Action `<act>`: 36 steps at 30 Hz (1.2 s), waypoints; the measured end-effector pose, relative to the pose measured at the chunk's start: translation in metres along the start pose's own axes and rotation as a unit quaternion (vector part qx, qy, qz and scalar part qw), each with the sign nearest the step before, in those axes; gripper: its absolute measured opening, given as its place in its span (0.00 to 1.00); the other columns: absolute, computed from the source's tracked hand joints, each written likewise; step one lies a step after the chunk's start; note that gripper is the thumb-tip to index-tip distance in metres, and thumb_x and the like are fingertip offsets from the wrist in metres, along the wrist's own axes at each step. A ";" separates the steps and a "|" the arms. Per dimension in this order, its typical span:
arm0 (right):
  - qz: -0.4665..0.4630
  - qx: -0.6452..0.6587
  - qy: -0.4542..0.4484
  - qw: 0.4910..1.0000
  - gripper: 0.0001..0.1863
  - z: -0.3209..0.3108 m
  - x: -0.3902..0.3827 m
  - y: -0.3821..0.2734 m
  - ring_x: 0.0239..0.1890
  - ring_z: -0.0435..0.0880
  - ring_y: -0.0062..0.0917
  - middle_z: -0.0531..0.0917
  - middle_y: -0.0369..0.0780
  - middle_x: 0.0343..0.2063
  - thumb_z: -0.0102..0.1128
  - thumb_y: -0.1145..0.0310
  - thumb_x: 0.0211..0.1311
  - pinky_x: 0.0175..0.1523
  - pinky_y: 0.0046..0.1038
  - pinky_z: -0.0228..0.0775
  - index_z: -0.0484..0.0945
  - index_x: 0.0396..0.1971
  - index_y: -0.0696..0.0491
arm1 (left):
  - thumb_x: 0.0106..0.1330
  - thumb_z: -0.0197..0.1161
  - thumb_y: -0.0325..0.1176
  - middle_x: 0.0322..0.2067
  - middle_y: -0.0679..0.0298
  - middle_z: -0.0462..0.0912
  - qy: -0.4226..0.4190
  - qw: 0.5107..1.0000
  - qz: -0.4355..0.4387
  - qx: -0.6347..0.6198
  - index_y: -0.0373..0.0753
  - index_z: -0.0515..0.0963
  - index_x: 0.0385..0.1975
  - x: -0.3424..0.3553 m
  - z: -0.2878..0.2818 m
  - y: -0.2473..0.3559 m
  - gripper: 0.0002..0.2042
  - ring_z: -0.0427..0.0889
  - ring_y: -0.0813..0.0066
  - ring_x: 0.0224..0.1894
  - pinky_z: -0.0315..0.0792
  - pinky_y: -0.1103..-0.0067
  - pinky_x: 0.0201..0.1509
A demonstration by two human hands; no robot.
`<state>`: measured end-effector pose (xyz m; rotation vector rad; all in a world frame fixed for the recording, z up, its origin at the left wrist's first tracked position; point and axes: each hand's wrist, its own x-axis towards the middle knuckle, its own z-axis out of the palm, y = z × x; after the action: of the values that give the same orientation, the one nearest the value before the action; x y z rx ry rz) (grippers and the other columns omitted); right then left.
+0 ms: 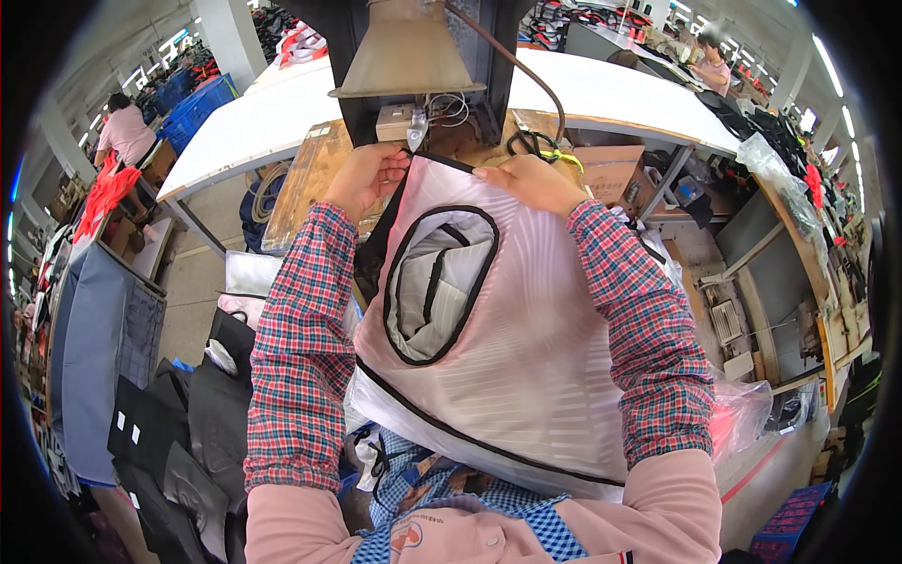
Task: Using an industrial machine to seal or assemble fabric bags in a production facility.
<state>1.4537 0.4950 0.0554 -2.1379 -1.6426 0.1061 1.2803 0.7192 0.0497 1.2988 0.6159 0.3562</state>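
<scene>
A pale pink and white striped fabric piece (536, 310) with black-bound edges spreads across my lap. An oval opening (442, 282) with a black rim shows in its upper left part. Fingers curled, my left hand (376, 179) pinches the black-trimmed top corner, right in front of the machine. My right hand (536, 181) grips the same top edge farther right, its thumb on the trim. Between the hands the edge is held fairly taut. Just above the corner is the small pale tip (414, 133) of a black machine (352, 56); whether they touch I cannot tell.
A beige cone-shaped hood (406, 47) overhangs the work. Black-handled scissors (532, 146) lie on the wooden bench (305, 188) to the right. White tables (620, 99) run behind. Black sheet pieces (211, 423) are piled at lower left. Two other people sit farther off.
</scene>
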 end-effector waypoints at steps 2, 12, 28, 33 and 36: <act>0.038 -0.009 -0.016 0.999 0.31 0.000 0.001 0.000 0.25 0.78 0.36 0.78 0.50 0.22 0.47 0.42 0.67 0.36 0.33 0.69 0.81 0.40 0.59 | 0.67 0.54 0.37 0.30 0.69 0.80 0.003 1.000 0.010 -0.003 0.41 0.78 0.33 0.000 0.001 0.000 0.08 0.77 0.79 0.31 0.72 0.80 0.36; -0.002 -0.020 -0.005 1.000 0.34 -0.009 -0.002 -0.005 0.28 0.77 0.43 0.76 0.57 0.24 0.45 0.42 0.67 0.40 0.37 0.67 0.80 0.33 0.64 | 0.66 0.55 0.35 0.27 0.70 0.80 0.026 0.998 0.050 0.002 0.41 0.78 0.31 0.002 0.008 -0.001 0.07 0.75 0.81 0.28 0.72 0.82 0.34; -0.118 -0.130 -0.212 0.961 0.22 -0.037 -0.055 -0.004 0.47 0.79 0.43 0.80 0.49 0.46 0.34 0.55 0.73 0.55 0.38 0.67 0.71 0.58 0.46 | 0.51 0.68 0.32 0.67 0.43 0.52 -0.032 0.705 0.428 0.565 0.35 0.50 0.68 -0.155 -0.014 -0.036 0.44 0.51 0.48 0.70 0.51 0.62 0.71; -0.183 -0.075 -0.358 0.912 0.23 -0.007 -0.094 -0.003 0.55 0.75 0.41 0.77 0.50 0.51 0.34 0.56 0.72 0.62 0.37 0.62 0.68 0.62 0.43 | 0.56 0.55 0.29 0.70 0.60 0.52 -0.216 0.500 0.513 0.663 0.45 0.59 0.66 -0.263 0.009 -0.063 0.33 0.48 0.55 0.73 0.43 0.58 0.74; -0.021 -0.050 -0.391 0.919 0.26 0.039 -0.106 -0.026 0.52 0.77 0.42 0.79 0.51 0.49 0.43 0.51 0.68 0.58 0.38 0.66 0.70 0.59 0.51 | 0.63 0.50 0.31 0.64 0.65 0.66 -0.388 0.644 0.430 0.500 0.46 0.68 0.61 -0.284 0.008 -0.089 0.23 0.58 0.65 0.69 0.48 0.62 0.73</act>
<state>1.3868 0.4122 0.0085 -2.2791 -2.1356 0.9971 1.0530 0.5283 0.0279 2.5850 -0.7709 0.1443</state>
